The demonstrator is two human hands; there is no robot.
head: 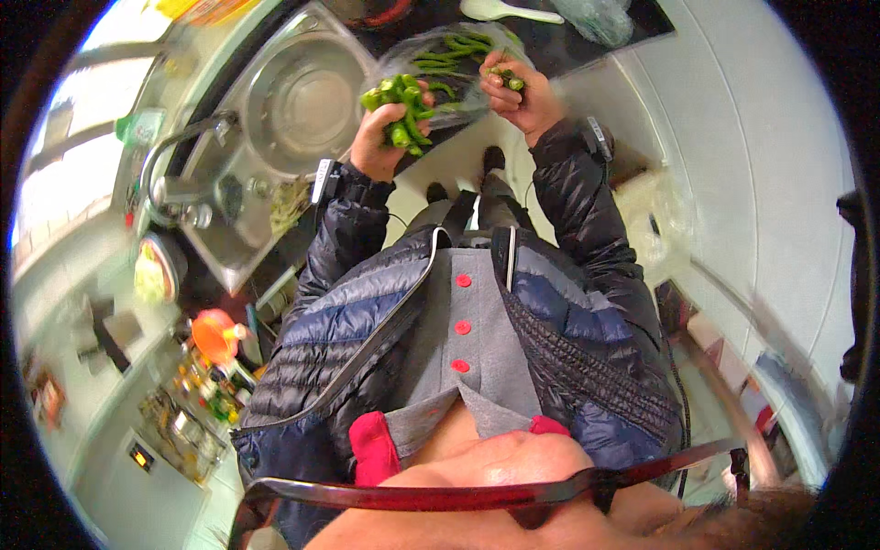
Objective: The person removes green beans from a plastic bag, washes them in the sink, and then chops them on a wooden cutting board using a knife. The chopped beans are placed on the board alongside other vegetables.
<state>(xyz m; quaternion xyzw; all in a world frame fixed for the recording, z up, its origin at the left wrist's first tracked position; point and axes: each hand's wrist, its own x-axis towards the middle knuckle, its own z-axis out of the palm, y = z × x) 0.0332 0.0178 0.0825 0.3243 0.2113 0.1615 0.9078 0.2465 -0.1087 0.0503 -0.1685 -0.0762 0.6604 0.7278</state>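
My left hand (381,134) grips a thick bunch of green chili peppers (405,103), some of their stem ends pointing up toward me. Over the right side of a clear plastic bag (419,48), my right hand (519,96) is closed around a few smaller green pieces (507,77), perhaps peppers or their stem ends. More slender green peppers (457,49) lie in or on that bag, on the dark countertop between and beyond my hands. The fingers of both hands partly hide what they hold.
A stainless steel sink (302,103) with a curved faucet (155,165) is on the left. Beyond the bag lie a white spoon (512,11) and another clear plastic bag (597,20). An orange funnel-like object (216,335) stands at lower left. A pale wall (742,124) rises on the right.
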